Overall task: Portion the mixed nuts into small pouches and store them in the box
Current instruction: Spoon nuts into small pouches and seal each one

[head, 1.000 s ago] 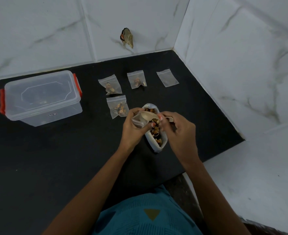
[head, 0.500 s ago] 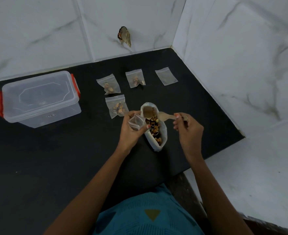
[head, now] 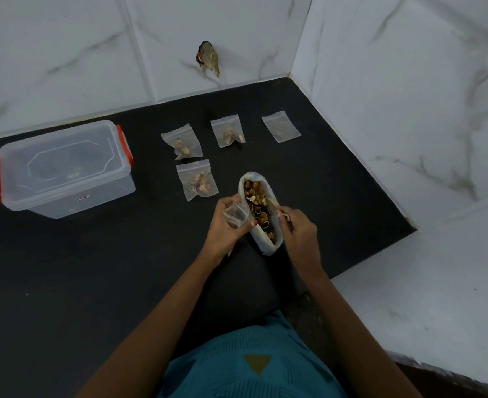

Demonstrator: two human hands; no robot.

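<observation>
Nuts (head: pixel 254 188) are filling the long white bag (head: pixel 266 248), which is lying open on the black counter (head: pixel 93 282) between the two hands. The left hand (head: pixel 227 225) is pinching a small empty pouch (head: pixel 235 214), with its fingers curled round it, just beside the left edge of the bag. The right hand (head: pixel 299 235) is gripping the handle of a wooden spoon (head: pixel 273 203), and the bowl of the spoon is dipping into the nuts. Three filled pouches (head: pixel 198 180) and one spare pouch (head: pixel 281 127) are lying farther back. The box (head: pixel 64 170) is standing with its lid on, well apart to the left.

In my judgement the danger is lying in the transfer. The mouth of the pouch is looking narrow and soft. If the left fingers are letting it collapse, or if the spoon is carrying too much, nuts may be rolling over the counter. The spoon may also be pushing on the bag wall and tipping the bag.
</observation>
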